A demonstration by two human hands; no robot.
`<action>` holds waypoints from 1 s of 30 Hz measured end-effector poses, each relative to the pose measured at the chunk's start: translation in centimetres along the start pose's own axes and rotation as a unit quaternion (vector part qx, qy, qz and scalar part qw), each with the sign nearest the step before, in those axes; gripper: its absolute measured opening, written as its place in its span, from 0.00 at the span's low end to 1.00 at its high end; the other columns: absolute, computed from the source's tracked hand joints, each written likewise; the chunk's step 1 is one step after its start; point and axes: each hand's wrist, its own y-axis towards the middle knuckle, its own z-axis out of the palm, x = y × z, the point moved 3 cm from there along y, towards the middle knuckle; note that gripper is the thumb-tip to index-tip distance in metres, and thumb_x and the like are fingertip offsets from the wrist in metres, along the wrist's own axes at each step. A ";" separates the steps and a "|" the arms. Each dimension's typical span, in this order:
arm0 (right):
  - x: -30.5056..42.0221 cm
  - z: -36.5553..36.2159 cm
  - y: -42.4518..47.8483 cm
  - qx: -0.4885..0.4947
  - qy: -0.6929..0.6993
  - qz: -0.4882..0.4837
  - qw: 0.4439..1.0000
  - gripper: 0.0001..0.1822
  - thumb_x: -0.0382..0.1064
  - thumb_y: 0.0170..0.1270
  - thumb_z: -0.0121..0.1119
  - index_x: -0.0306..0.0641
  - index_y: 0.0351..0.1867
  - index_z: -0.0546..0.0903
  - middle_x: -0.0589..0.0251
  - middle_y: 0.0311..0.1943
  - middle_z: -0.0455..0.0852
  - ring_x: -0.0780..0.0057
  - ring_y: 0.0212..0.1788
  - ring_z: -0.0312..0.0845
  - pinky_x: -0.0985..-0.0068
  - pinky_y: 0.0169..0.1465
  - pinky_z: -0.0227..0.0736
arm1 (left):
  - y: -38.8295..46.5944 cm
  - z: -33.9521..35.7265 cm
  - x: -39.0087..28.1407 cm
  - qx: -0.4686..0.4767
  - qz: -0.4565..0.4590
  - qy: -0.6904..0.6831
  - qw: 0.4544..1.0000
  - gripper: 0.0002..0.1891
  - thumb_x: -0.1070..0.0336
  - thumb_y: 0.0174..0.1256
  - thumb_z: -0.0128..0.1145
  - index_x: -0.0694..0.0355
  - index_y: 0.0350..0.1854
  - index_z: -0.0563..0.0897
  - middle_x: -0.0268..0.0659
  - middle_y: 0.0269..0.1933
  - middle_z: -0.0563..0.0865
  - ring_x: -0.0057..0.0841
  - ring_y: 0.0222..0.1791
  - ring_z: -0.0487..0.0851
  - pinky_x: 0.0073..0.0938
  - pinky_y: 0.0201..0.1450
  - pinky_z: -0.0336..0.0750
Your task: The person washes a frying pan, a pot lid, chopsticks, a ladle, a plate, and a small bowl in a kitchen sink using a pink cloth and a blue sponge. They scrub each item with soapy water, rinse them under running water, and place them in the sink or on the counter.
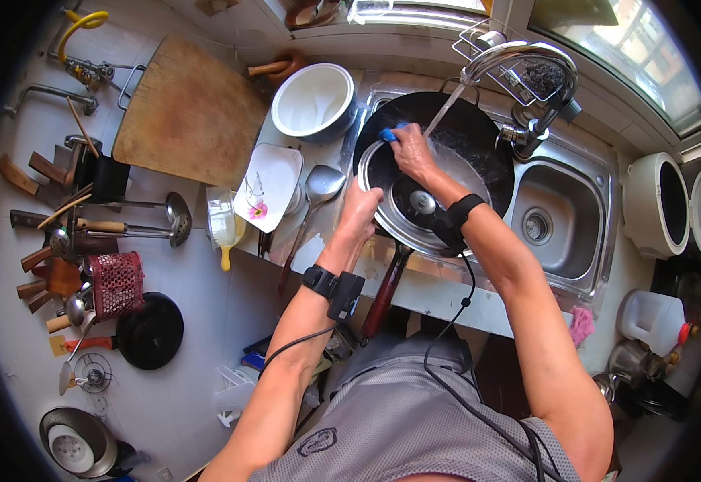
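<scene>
My left hand (pixel 359 208) grips the near-left rim of a round pot lid (pixel 380 220) with a wide shiny metal rim and a central knob. The lid is tilted over a large dark wok (pixel 380 117) that sits in the left basin of the sink. In my right hand (pixel 413 150) is a blue scrubbing pad (pixel 389 135), pressed against the lid's far rim. Water from the chrome faucet (pixel 552 114) streams into the wok just beyond my right hand. Some water lies in the wok, and its wooden handle (pixel 386 295) points towards me over the counter edge.
Left of the wok are a metal wok spatula (pixel 323 184), a white plate (pixel 272 181), a pot with a white interior (pixel 314 102) and a wooden cutting board (pixel 190 114). The right sink basin (pixel 555 211) adjoins the wok. A wire rack (pixel 510 72) stands behind the faucet.
</scene>
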 end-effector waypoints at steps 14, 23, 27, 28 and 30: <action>9.3 -4.1 -8.4 0.232 0.215 0.078 0.945 0.22 0.48 0.70 0.46 0.30 0.51 0.77 0.37 0.48 0.79 0.42 0.53 0.74 0.57 0.58 0.68 | 3.4 -2.4 2.8 -0.017 -0.091 -0.247 0.965 0.27 0.41 0.68 0.59 0.57 0.57 0.74 0.41 0.51 0.82 0.36 0.51 0.82 0.40 0.57 0.79; 2.5 -7.7 -11.6 0.457 -0.093 0.109 0.878 0.19 0.49 0.65 0.54 0.39 0.47 0.83 0.40 0.48 0.81 0.47 0.51 0.79 0.56 0.52 0.75 | 2.3 -0.7 2.0 -0.025 0.020 -0.010 0.999 0.31 0.87 0.44 0.43 0.71 0.57 0.73 0.42 0.43 0.83 0.30 0.39 0.83 0.29 0.42 0.79; -2.9 -7.7 -12.2 0.349 -0.259 0.094 0.895 0.14 0.40 0.64 0.53 0.37 0.46 0.83 0.41 0.50 0.80 0.45 0.50 0.80 0.54 0.52 0.77 | 1.0 0.3 0.9 -0.037 0.076 -0.029 0.996 0.26 0.85 0.48 0.45 0.71 0.55 0.75 0.40 0.38 0.83 0.26 0.32 0.81 0.26 0.35 0.77; -4.0 -7.0 -11.9 0.299 -0.292 0.097 0.903 0.13 0.37 0.64 0.52 0.37 0.46 0.83 0.41 0.51 0.80 0.44 0.50 0.81 0.53 0.52 0.77 | 1.5 0.0 1.4 -0.043 0.075 -0.011 0.996 0.26 0.84 0.49 0.45 0.71 0.56 0.74 0.39 0.38 0.83 0.26 0.32 0.81 0.26 0.35 0.77; -4.7 -6.1 -10.7 0.228 -0.265 0.137 0.927 0.13 0.33 0.64 0.51 0.35 0.47 0.82 0.40 0.52 0.78 0.41 0.49 0.80 0.52 0.52 0.77 | 2.1 -0.8 1.9 -0.056 0.072 0.037 0.995 0.27 0.83 0.49 0.45 0.71 0.56 0.74 0.39 0.38 0.83 0.24 0.32 0.80 0.24 0.36 0.76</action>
